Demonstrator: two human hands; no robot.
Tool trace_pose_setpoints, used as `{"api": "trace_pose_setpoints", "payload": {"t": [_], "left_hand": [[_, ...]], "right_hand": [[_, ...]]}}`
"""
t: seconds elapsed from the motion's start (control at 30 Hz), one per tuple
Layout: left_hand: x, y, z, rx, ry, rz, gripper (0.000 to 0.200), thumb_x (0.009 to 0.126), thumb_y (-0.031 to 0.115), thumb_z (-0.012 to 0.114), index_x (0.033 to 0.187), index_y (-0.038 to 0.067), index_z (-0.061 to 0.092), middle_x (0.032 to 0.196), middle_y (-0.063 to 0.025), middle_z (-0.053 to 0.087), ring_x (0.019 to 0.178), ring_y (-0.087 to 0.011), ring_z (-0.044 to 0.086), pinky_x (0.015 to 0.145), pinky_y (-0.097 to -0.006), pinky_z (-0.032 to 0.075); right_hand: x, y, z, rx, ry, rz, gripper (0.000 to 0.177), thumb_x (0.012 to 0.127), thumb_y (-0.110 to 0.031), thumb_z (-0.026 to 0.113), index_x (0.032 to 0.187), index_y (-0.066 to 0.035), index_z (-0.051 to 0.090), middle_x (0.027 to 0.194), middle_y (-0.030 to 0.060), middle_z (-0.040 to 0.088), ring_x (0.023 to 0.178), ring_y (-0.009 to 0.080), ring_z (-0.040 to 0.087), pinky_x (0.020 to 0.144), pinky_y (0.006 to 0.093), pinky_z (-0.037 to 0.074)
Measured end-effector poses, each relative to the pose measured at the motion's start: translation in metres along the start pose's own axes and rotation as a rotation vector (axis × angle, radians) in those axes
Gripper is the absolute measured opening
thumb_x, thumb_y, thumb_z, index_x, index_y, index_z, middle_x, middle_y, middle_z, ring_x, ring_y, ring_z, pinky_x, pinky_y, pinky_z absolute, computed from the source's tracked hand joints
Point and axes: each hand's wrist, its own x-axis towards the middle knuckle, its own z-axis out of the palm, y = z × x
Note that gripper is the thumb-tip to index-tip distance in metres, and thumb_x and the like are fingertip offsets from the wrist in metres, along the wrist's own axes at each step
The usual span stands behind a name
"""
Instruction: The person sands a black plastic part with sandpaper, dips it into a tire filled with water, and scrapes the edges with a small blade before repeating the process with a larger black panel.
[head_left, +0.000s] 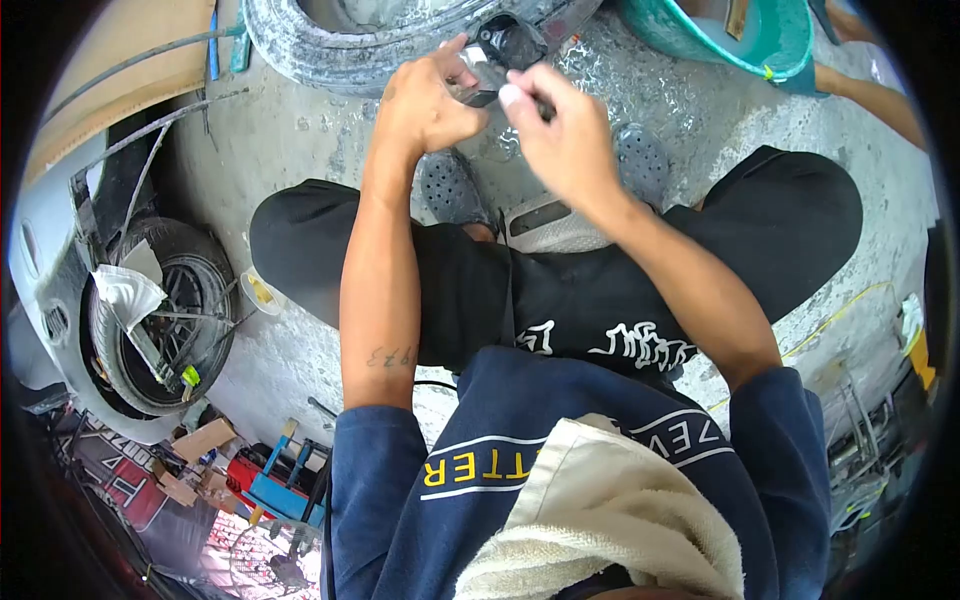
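My left hand (430, 105) is closed around the near end of a glossy black, curved part (512, 42), which looks wet. Its exact kind I cannot make out. Close beside it, my right hand (562, 125) is closed, with thumb and fingertips at the part's near edge. Something small and dark (545, 109) shows between its curled fingers, too little of it visible to name. Both hands are above the wet floor, just in front of a grey-smeared tire (335, 55) lying flat.
A teal tub (690, 60) with liquid stands at upper right, near another person's limb (880, 105). My clog-covered feet (455, 185) are below my hands. At left are a wheel (165, 320) and a car body panel (50, 260). Cardboard and tools (285, 480) clutter the lower left.
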Motion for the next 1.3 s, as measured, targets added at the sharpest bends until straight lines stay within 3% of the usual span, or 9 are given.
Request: {"api": "trace_pose_setpoints", "payload": {"t": [0.2, 0.3, 0.43, 0.5, 0.63, 0.93, 1.13, 1.2, 1.3], "left_hand": [[-0.006, -0.003, 0.006, 0.055, 0.016, 0.022, 0.043, 0.056, 0.029, 0.075, 0.090, 0.002, 0.075, 0.145, -0.0171, 0.060, 0.112, -0.0428, 0.068, 0.099, -0.0404, 0.054], [0.006, -0.002, -0.002, 0.040, -0.032, -0.031, 0.044, 0.056, 0.030, 0.076, 0.091, 0.002, 0.075, 0.146, -0.0158, 0.059, 0.112, -0.0421, 0.068, 0.099, -0.0400, 0.054], [-0.001, 0.000, -0.001, 0.028, -0.054, -0.054, 0.047, 0.058, 0.033, 0.078, 0.093, 0.002, 0.076, 0.144, -0.0157, 0.061, 0.111, -0.0406, 0.069, 0.099, -0.0400, 0.054], [-0.001, 0.002, -0.003, 0.014, -0.045, -0.054, 0.046, 0.058, 0.032, 0.078, 0.093, 0.002, 0.076, 0.142, -0.0163, 0.062, 0.110, -0.0400, 0.069, 0.098, -0.0401, 0.054], [-0.001, -0.002, -0.001, 0.011, -0.058, -0.051, 0.046, 0.058, 0.033, 0.078, 0.090, 0.001, 0.076, 0.145, -0.0159, 0.060, 0.111, -0.0406, 0.069, 0.098, -0.0401, 0.054], [0.003, 0.000, -0.004, 0.020, -0.045, -0.034, 0.042, 0.057, 0.030, 0.079, 0.087, 0.001, 0.074, 0.144, -0.0201, 0.060, 0.115, -0.0403, 0.069, 0.100, -0.0400, 0.053], [-0.002, 0.000, -0.019, -0.234, 0.028, -0.084, 0.056, 0.071, 0.026, 0.080, 0.119, -0.001, 0.074, 0.136, -0.0294, 0.063, 0.123, -0.0348, 0.067, 0.103, -0.0388, 0.051], [-0.005, 0.005, -0.023, -0.059, 0.101, 0.025, 0.065, 0.075, 0.025, 0.081, 0.130, -0.007, 0.066, 0.124, -0.0304, 0.069, 0.109, -0.0305, 0.073, 0.094, -0.0366, 0.054], [-0.016, 0.018, -0.036, -0.199, 0.109, -0.021, 0.065, 0.081, 0.015, 0.080, 0.138, -0.009, 0.058, 0.105, -0.0276, 0.075, 0.074, -0.0183, 0.071, 0.073, -0.0314, 0.056]], "right_hand": [[0.003, 0.010, -0.002, 0.034, -0.050, 0.172, 0.013, 0.094, -0.013, 0.070, 0.097, -0.001, 0.068, 0.081, 0.0204, 0.071, 0.066, 0.0295, 0.069, 0.060, 0.0384, 0.052], [-0.007, -0.012, -0.001, 0.072, 0.014, -0.128, 0.014, 0.094, -0.014, 0.069, 0.096, 0.000, 0.068, 0.078, 0.0196, 0.070, 0.064, 0.0293, 0.069, 0.059, 0.0375, 0.051], [0.004, -0.001, -0.002, 0.008, -0.054, 0.129, 0.014, 0.094, -0.014, 0.069, 0.098, -0.001, 0.069, 0.077, 0.0199, 0.070, 0.064, 0.0311, 0.070, 0.059, 0.0379, 0.052], [-0.006, -0.007, 0.003, 0.071, 0.044, -0.151, 0.016, 0.095, -0.017, 0.068, 0.098, -0.001, 0.069, 0.074, 0.0193, 0.069, 0.062, 0.0304, 0.069, 0.058, 0.0385, 0.051], [0.006, 0.000, -0.005, 0.066, -0.083, 0.068, 0.014, 0.095, -0.015, 0.067, 0.095, -0.001, 0.068, 0.073, 0.0187, 0.068, 0.061, 0.0300, 0.068, 0.057, 0.0393, 0.051], [0.019, 0.014, -0.012, -0.024, -0.087, 0.093, 0.017, 0.095, -0.021, 0.068, 0.098, -0.004, 0.071, 0.071, 0.0168, 0.068, 0.061, 0.0284, 0.068, 0.058, 0.0388, 0.051], [0.013, -0.024, -0.060, -0.052, -0.162, 0.004, 0.018, 0.096, -0.020, 0.067, 0.107, -0.006, 0.070, 0.066, 0.0136, 0.064, 0.057, 0.0232, 0.065, 0.056, 0.0367, 0.048], [0.016, -0.038, -0.076, -0.148, -0.349, 0.146, 0.022, 0.096, -0.020, 0.068, 0.113, -0.006, 0.067, 0.066, 0.0139, 0.064, 0.059, 0.0250, 0.064, 0.056, 0.0368, 0.047], [0.016, -0.045, -0.072, -0.181, -0.358, -0.161, 0.042, 0.093, -0.016, 0.068, 0.134, -0.014, 0.060, 0.076, 0.0166, 0.068, 0.065, 0.0339, 0.067, 0.062, 0.0430, 0.051]]}}
